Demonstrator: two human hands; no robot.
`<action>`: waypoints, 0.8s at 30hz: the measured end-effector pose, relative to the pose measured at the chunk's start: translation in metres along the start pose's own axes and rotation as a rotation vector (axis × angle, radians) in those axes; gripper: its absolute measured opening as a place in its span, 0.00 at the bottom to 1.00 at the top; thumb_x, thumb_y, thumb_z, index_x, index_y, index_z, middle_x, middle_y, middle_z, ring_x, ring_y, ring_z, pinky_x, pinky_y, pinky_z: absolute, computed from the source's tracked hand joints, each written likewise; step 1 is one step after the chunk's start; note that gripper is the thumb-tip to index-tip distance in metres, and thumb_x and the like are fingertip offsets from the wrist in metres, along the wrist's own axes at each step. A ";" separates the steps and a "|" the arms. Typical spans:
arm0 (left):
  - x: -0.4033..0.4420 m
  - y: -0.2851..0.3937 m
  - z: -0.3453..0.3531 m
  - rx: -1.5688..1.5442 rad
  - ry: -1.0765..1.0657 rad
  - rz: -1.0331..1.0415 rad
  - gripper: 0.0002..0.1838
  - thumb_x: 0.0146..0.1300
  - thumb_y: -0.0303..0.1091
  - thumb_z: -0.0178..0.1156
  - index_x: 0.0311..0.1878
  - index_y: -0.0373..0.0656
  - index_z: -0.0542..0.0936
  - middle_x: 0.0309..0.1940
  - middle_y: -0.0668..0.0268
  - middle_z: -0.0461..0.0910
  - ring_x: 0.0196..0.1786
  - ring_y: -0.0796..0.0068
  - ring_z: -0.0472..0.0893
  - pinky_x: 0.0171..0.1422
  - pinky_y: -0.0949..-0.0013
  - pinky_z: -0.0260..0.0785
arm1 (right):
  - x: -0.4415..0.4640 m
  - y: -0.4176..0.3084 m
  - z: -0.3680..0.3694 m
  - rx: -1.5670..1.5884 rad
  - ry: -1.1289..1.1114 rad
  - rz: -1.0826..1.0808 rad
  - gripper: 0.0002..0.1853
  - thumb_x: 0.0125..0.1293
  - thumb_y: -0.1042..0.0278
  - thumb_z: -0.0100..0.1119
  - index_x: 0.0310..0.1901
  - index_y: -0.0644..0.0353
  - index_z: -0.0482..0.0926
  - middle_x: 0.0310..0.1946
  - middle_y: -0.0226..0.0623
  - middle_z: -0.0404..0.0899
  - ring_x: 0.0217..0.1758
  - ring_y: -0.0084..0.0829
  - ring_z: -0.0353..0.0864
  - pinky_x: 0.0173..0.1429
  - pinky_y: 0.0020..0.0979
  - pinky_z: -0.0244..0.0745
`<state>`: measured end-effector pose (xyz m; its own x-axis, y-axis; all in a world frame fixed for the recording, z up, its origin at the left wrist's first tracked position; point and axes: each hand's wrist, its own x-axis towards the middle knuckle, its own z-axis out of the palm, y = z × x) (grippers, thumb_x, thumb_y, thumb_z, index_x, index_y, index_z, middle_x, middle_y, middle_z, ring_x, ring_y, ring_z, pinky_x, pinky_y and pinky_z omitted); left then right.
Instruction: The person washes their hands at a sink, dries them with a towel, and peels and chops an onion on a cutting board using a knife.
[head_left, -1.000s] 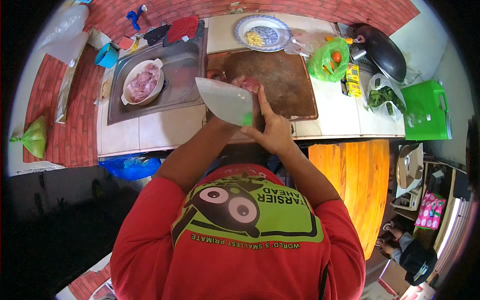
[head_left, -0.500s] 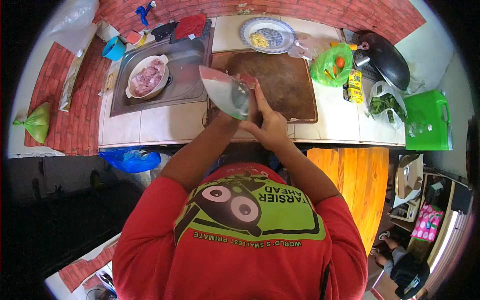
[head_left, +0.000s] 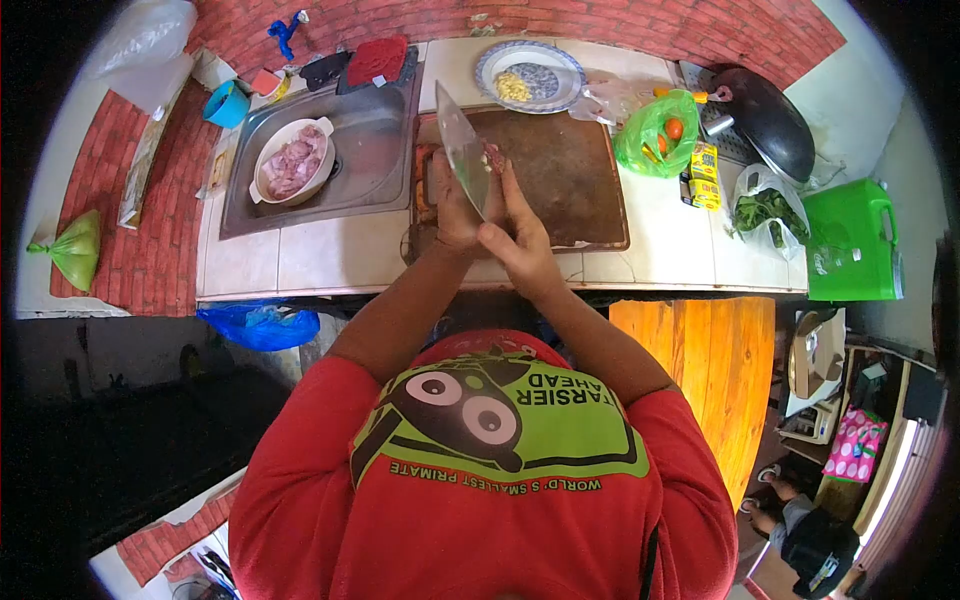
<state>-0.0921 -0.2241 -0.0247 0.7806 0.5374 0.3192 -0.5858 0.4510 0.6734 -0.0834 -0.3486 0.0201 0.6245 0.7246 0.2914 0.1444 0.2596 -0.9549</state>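
A wide-bladed kitchen knife (head_left: 461, 140) stands nearly on edge over the left part of the brown cutting board (head_left: 565, 165), its tip pointing up and away. My left hand (head_left: 456, 215) is closed round it, mostly behind the blade, and the handle is hidden. My right hand (head_left: 522, 250) lies close beside the blade, fingers stretched forward and thumb apart. At those fingertips, next to the blade, is a small reddish-brown piece (head_left: 493, 157) with pale bits; its kind is unclear.
Raw meat fills a white pot (head_left: 327, 172) in the steel sink (head_left: 375, 180) at left. Behind the board stands a patterned plate (head_left: 560, 85) with chopped pale pieces. Rightward are a green vegetable bag (head_left: 650, 155), yellow boxes (head_left: 705, 178), leafy greens (head_left: 770, 213) and a wok (head_left: 765, 125).
The blade has turned from showing its broad face to standing steeper and more edge-on. My right hand has shifted slightly down and left.
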 end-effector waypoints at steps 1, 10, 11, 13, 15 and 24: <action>0.001 -0.001 0.000 0.355 0.080 0.075 0.20 0.67 0.41 0.53 0.56 0.38 0.72 0.49 0.58 0.76 0.53 0.65 0.76 0.62 0.63 0.68 | 0.000 0.007 0.001 -0.058 0.065 -0.043 0.49 0.60 0.52 0.62 0.72 0.68 0.44 0.70 0.55 0.53 0.74 0.40 0.53 0.73 0.34 0.48; 0.004 -0.014 -0.053 -0.972 -0.371 -0.538 0.20 0.72 0.46 0.45 0.60 0.44 0.68 0.57 0.63 0.71 0.59 0.70 0.72 0.66 0.64 0.62 | 0.002 -0.026 -0.029 -0.679 -0.128 0.113 0.61 0.46 0.41 0.71 0.74 0.59 0.43 0.48 0.60 0.76 0.46 0.52 0.80 0.49 0.39 0.73; 0.004 -0.017 -0.054 -0.946 -0.348 -0.516 0.20 0.72 0.46 0.45 0.60 0.44 0.68 0.57 0.63 0.71 0.58 0.70 0.72 0.66 0.64 0.62 | 0.002 -0.022 -0.031 -0.734 -0.104 -0.011 0.64 0.42 0.37 0.72 0.74 0.56 0.44 0.39 0.58 0.80 0.37 0.55 0.82 0.41 0.40 0.75; 0.003 -0.022 -0.056 -0.895 -0.301 -0.469 0.20 0.72 0.46 0.45 0.60 0.44 0.68 0.57 0.63 0.71 0.58 0.70 0.72 0.66 0.64 0.62 | 0.003 -0.023 -0.032 -0.789 -0.127 -0.007 0.64 0.42 0.32 0.69 0.74 0.55 0.43 0.32 0.56 0.80 0.33 0.55 0.81 0.39 0.43 0.75; 0.001 -0.027 -0.057 -0.842 -0.253 -0.422 0.20 0.72 0.45 0.45 0.60 0.44 0.68 0.56 0.63 0.71 0.58 0.70 0.72 0.66 0.64 0.63 | 0.004 -0.023 -0.031 -0.843 -0.152 -0.002 0.65 0.43 0.26 0.65 0.74 0.54 0.43 0.25 0.53 0.79 0.30 0.56 0.81 0.37 0.46 0.76; -0.006 -0.027 -0.043 -0.089 0.010 -0.088 0.18 0.72 0.40 0.49 0.60 0.43 0.66 0.54 0.62 0.71 0.53 0.71 0.74 0.60 0.66 0.67 | 0.005 -0.003 -0.005 -0.415 0.008 0.097 0.56 0.49 0.45 0.71 0.73 0.60 0.49 0.45 0.50 0.81 0.48 0.32 0.81 0.54 0.32 0.72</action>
<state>-0.0901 -0.2090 -0.0736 0.8281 0.4994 0.2547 -0.5324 0.5583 0.6362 -0.0767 -0.3495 0.0236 0.6562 0.7275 0.2002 0.3806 -0.0901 -0.9203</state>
